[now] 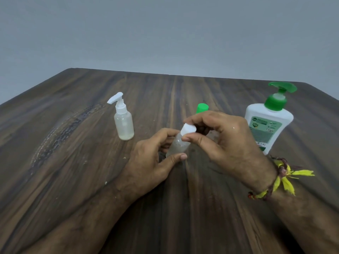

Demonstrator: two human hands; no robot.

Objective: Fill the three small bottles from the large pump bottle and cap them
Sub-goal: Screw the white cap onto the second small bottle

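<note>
Step in hand: I judge this as capping; I have the small clear bottle point(177, 145) tilted between both hands, just above the tabletop point(73, 162), with its white cap point(189, 129) sitting on the neck
Left hand: my left hand point(156, 162) is curled round the bottle's body, thumb pressed against its lower end
Right hand: my right hand point(220, 142) pinches the white cap between thumb and fingers
Fill level: pale liquid seems to show inside the held bottle; how full it is I cannot tell
Other small bottles: the white-pump bottle point(123, 121) stands upright to the left, well apart, pump on, with pale liquid low inside; the green-capped bottle point(201, 108) stands behind my right hand, mostly hidden
Large pump bottle: the large pump bottle point(268, 121) stands upright at the right, untouched by either hand
Next move calls for: holding the body firm with my left hand while the right turns the cap until it seats, then standing the bottle upright
Risk: a tilted bottle may leak if the cap is loose
</note>
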